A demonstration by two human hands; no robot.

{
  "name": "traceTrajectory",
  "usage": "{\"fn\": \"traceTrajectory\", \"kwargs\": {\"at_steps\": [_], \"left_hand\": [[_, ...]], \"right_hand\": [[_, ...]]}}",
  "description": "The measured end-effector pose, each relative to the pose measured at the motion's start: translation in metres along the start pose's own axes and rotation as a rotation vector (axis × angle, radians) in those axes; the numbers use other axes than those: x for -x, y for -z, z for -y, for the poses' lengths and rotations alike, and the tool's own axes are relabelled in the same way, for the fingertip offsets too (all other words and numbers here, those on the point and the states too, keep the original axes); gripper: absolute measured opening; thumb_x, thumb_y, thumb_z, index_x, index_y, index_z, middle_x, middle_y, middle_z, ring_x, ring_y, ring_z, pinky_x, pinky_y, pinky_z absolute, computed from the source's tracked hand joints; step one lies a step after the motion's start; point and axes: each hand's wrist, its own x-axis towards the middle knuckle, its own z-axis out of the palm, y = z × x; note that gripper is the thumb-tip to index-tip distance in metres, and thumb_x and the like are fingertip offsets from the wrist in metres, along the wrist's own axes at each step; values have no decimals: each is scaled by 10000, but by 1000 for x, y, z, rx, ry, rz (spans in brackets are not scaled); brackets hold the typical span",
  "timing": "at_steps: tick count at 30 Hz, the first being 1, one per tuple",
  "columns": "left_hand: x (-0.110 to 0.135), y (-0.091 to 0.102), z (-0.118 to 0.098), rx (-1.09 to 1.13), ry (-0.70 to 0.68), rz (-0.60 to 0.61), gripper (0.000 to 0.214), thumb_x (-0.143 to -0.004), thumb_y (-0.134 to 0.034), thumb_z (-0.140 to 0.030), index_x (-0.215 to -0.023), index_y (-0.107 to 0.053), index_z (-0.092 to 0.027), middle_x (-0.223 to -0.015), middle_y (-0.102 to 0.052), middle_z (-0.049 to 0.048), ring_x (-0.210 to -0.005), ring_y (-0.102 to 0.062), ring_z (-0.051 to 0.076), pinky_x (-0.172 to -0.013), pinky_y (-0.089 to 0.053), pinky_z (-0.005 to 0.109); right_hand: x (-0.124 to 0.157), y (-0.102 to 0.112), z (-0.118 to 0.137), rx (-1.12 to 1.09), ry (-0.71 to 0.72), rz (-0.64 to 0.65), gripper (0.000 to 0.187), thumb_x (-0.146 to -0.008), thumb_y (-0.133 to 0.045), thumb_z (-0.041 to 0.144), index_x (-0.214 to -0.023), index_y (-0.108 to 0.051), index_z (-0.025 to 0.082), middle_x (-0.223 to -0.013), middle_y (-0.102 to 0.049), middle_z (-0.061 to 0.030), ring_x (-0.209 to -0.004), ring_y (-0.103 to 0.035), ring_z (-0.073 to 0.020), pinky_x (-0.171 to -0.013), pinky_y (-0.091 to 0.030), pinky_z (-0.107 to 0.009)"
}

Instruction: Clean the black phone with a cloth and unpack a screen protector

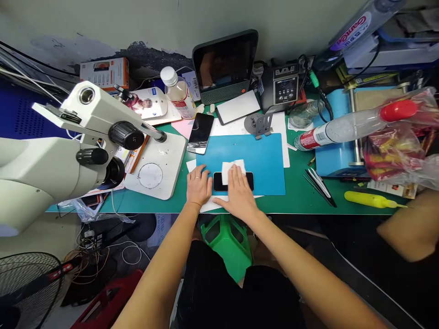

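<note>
A black phone (218,182) lies flat on the blue mat (264,157) near the front edge of the green bench. My right hand (238,194) lies flat on it, fingers stretched out, pressing a white wipe (229,167) onto the phone's face. My left hand (199,185) rests on the bench at the phone's left end, fingers curled down against the mat edge and a white sheet; it steadies the phone there.
A white microscope (85,132) with its base plate (156,171) stands left. Behind the mat are a second phone (200,132), a bottle (178,93), a small monitor (224,64) and a soldering station (286,84). Tweezers (320,185), a yellow tool (372,199) and a spray can (346,128) lie right.
</note>
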Motion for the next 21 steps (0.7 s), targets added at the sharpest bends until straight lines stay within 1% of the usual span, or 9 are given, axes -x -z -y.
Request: {"fn": "traceTrajectory", "kwargs": {"at_steps": [2,5,7,9,11,13,15,18,21], "left_hand": [[0,0,0,-2,7,10,265,-965,-415,-264,-1068,-636,-158,-1345,-577,163,-1218,-526,310,-975,-379,445],[0,0,1,-6,2,9,265,-965,-413,-255,-1066,-638,-157,-1348,-576,162,-1210,-529,311,-981,-374,451],[1,-1,0,-3,3,8,268,-968,-412,-261,-1066,-638,-156,-1353,-573,161,-1208,-528,312,-985,-371,453],[1,0,0,-1,7,7,269,-969,-413,-267,-1065,-638,-155,-1350,-574,161,-1207,-528,314,-985,-370,455],[1,0,-1,0,10,2,269,-971,-413,-269,-1063,-638,-154,-1340,-579,164,-1204,-529,316,-979,-371,454],[1,1,-2,1,12,-1,269,-973,-411,-270,-1058,-638,-154,-1331,-583,168,-1200,-531,316,-973,-373,454],[1,1,-2,-2,10,4,269,-975,-410,-273,-1060,-637,-158,-1332,-584,167,-1202,-530,314,-973,-374,453],[1,1,-2,-13,5,7,263,-970,-415,-267,-1067,-636,-162,-1347,-577,161,-1208,-528,310,-973,-375,451],[0,1,-2,-16,3,-4,254,-960,-426,-257,-1058,-638,-156,-1335,-584,165,-1204,-532,311,-971,-378,449]], "right_hand": [[-6,-5,19,-23,37,14,1179,-816,-464,786,-1546,-111,-71,-1641,-80,-269,-1532,-5,-356,-1229,-126,-506],[5,-11,34,-40,90,41,1130,-840,-459,759,-1550,-127,-55,-1644,-105,-254,-1534,-37,-342,-1229,-149,-485],[21,-13,28,-31,121,44,1101,-856,-471,731,-1561,-102,-31,-1647,-113,-241,-1535,-50,-331,-1225,-169,-485],[37,-10,13,-7,125,33,1082,-870,-478,708,-1568,-77,-15,-1647,-115,-238,-1534,-58,-333,-1220,-181,-495],[46,-6,-4,19,110,20,1062,-887,-469,690,-1570,-58,-12,-1645,-113,-245,-1533,-65,-339,-1218,-181,-504],[44,-1,-15,32,83,10,1062,-893,-457,689,-1568,-44,-20,-1642,-109,-257,-1532,-61,-347,-1217,-177,-513],[32,0,-13,27,47,0,1103,-871,-466,715,-1562,-49,-38,-1637,-96,-273,-1530,-43,-362,-1214,-174,-528],[11,-5,10,-8,35,-5,1188,-815,-489,773,-1551,-77,-64,-1634,-79,-289,-1528,-21,-378,-1213,-167,-537],[13,-11,28,-35,139,27,1169,-824,-475,771,-1557,-78,-48,-1641,-98,-264,-1533,-30,-351,-1221,-169,-506]]}}
